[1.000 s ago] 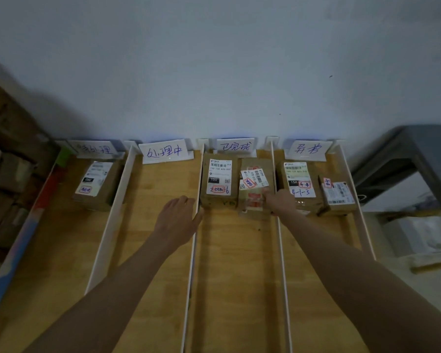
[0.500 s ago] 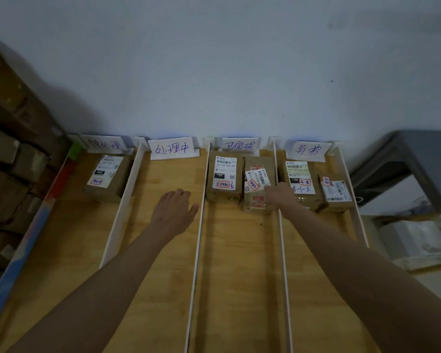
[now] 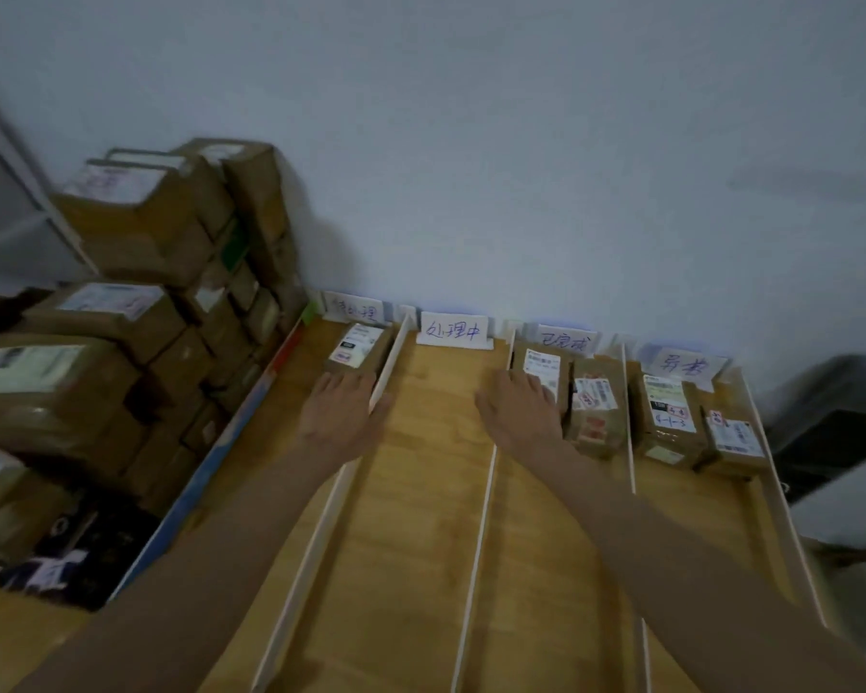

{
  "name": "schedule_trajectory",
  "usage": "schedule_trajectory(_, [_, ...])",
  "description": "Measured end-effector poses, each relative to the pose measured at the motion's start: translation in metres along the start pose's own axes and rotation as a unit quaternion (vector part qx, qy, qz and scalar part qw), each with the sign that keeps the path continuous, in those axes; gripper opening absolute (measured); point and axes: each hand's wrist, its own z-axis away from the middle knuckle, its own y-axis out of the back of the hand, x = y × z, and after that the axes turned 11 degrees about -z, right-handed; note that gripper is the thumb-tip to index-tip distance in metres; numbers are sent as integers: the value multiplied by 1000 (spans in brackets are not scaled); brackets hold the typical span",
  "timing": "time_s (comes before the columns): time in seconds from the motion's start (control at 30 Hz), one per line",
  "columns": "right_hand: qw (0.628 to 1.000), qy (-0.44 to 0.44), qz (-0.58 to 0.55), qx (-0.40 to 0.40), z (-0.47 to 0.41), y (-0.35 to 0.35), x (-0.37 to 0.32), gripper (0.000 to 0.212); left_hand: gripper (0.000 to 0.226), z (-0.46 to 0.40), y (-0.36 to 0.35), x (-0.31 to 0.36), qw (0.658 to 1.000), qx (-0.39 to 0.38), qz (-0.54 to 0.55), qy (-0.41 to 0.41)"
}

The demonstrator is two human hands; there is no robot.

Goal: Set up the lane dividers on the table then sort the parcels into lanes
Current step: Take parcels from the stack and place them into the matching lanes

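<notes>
The wooden table is split into lanes by white dividers, each lane headed by a handwritten label card. One brown parcel lies in the leftmost lane. The third lane holds two parcels, and so does the rightmost lane. The second lane holds none. My left hand lies flat across the first divider, fingertips at the front edge of the leftmost parcel. My right hand lies flat over the second divider, fingers against the third lane's left parcel. Neither hand grips anything.
A tall stack of brown cardboard parcels stands off the table's left edge, beside a blue-edged board. The wall runs right behind the label cards. A dark grey stool or stand sits to the right of the table.
The view swung left, bringing the parcel stack in. My left hand moved from the second lane to the first divider. My right hand left the third lane's right parcel and shifted left.
</notes>
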Motion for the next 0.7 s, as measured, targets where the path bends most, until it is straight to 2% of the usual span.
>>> schedule_trajectory(0.07, [1000,23,-1,3,17,-11,-36,53,66,31,4,-33,1000,-3,-15,11])
schedule_trajectory(0.17, [999,47,4,-3,44,-26,-89,52,51,80,8,-77,999,4,-7,53])
schedule_trajectory(0.3, [997,77,8,-1,76,-45,-157,51,54,143,14,-135,996,6,-8,86])
schedule_trajectory(0.53, [993,112,-19,-19,118,-71,-262,50,44,223,30,-225,992,29,7,123])
schedule_trajectory(0.6, [992,120,-27,-24,122,-79,-283,49,46,234,30,-249,989,36,13,144])
schedule_trajectory(0.7, [990,134,-39,-27,123,-87,-312,44,64,244,29,-279,988,21,-1,151])
